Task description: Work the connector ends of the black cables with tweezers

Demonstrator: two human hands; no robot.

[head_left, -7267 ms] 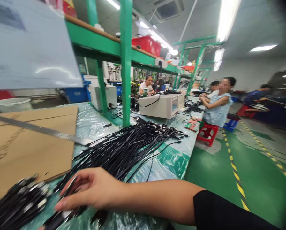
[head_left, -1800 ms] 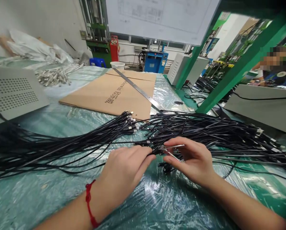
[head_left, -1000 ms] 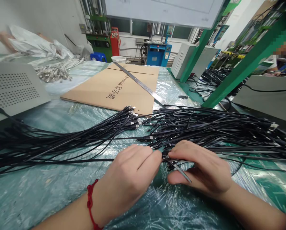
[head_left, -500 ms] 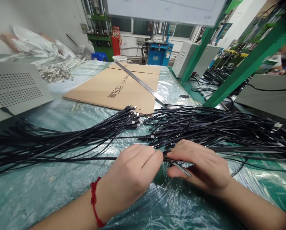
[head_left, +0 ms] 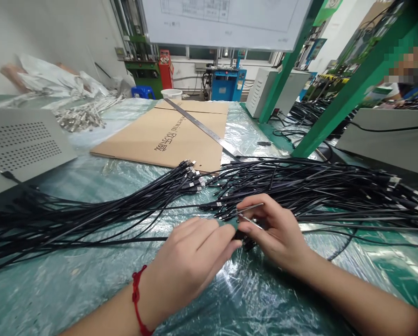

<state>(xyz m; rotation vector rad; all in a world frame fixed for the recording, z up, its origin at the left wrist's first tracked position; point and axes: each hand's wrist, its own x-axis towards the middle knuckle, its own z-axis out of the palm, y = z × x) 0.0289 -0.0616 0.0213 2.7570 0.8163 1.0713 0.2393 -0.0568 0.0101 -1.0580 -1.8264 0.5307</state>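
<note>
My left hand [head_left: 195,256], with a red string bracelet [head_left: 136,294] at the wrist, is closed on the end of a black cable [head_left: 142,240] that runs in from the left. Right beside it, my right hand [head_left: 275,228] pinches metal tweezers [head_left: 253,219], whose two arms stand apart between thumb and fingers. The tweezer tips are near the left fingertips. Beyond my hands, one bundle of black cables [head_left: 125,198] lies to the left with its metal plugs toward the middle. Another pile of black cables [head_left: 321,186] spreads to the right.
A flat cardboard sheet [head_left: 191,140] lies beyond the cables with a steel ruler [head_left: 198,125] across it. A perforated grey box [head_left: 23,144] stands at left, a green post [head_left: 335,116] at right. Clear film covers the green table [head_left: 107,289].
My right hand has turned and lifted slightly, and the tweezers now point left with their arms spread. The view has tilted up a little. My left hand stays closed near the same spot.
</note>
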